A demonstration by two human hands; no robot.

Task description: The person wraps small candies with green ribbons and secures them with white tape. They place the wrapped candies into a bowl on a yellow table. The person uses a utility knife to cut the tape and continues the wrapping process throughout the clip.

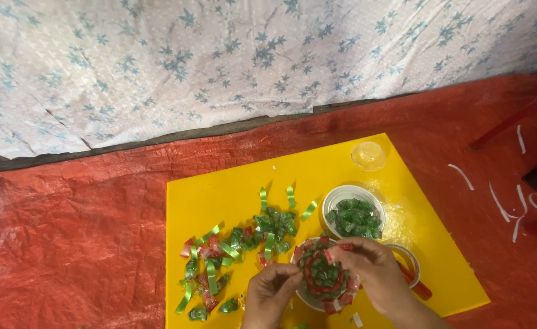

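**Both hands on a red-and-green rosette**

The rosette (pixel 323 277), a round piece of folded red and green strips, sits low in the frame, right of centre, on a yellow board (pixel 220 189). The right hand (pixel 375 271) pinches its upper right rim with closed fingers; the left hand (pixel 271 292) grips its left edge, fingers curled. Just above stands a white bowl (pixel 354 213) of green folded pieces. Loose strips (pixel 238 244) lie scattered to the left. A clear cup (pixel 369 155) stands near the board's top corner, on a red tarp (pixel 67 244).
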